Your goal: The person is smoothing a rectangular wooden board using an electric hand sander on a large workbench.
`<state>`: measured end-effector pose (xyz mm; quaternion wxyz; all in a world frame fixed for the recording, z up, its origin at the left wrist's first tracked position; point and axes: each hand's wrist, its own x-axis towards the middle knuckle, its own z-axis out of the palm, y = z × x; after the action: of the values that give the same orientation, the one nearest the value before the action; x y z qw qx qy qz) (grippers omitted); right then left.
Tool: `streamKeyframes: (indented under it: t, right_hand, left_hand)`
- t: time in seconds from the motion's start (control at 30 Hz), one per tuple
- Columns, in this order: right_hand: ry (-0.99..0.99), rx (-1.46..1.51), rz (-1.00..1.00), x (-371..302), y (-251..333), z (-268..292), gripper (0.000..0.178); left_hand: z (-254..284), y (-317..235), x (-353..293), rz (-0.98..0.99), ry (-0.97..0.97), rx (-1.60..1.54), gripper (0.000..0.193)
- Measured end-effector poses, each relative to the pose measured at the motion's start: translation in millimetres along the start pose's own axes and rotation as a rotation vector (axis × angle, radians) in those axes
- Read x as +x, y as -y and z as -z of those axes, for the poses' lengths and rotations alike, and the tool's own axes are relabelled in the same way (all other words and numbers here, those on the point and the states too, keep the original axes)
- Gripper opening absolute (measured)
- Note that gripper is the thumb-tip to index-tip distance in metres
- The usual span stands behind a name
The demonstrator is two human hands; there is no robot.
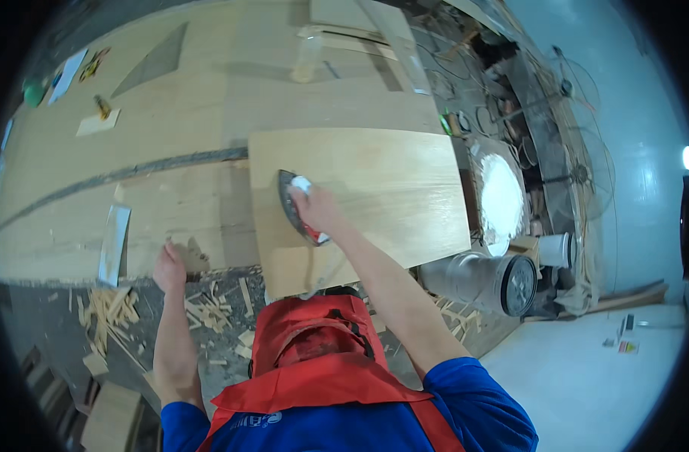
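Note:
My right hand (314,209) is wrapped round the handle of a clothes iron (288,202) with a dark soleplate and white and red parts. The iron rests on the left part of a pale wooden panel (390,192), which lies on the workbench in front of me. My left hand (169,269) is at the bench's near edge, left of the panel, with its fingers curled in. Whatever it may hold is hidden. Left of that hand, a flat metallic strip (114,245) lies across the bench edge.
The wooden workbench (179,120) has a dark seam across it. A yellow-handled tool (102,106) lies at the far left. Wood offcuts (209,313) litter the floor below. Right of the panel are a tray of white material (501,197), a large drum (465,279) and fans (580,174).

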<state>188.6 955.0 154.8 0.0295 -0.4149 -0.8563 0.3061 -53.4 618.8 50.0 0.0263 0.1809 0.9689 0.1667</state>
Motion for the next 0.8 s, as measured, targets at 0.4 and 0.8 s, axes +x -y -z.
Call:
streamKeyframes:
  t: [0.4,0.8]
  right_hand:
    - [-0.296,0.245,-0.456,1.0,-317.6,235.9,0.075]
    - [-0.105,0.487,-0.625,-107.9,-499.6,324.4,0.072]
  left_hand:
    - [-13.7,-88.3,-98.1,-0.102,-0.230,0.048,0.034]
    - [-55.0,-101.9,-135.0,0.610,0.150,-0.198,0.061]
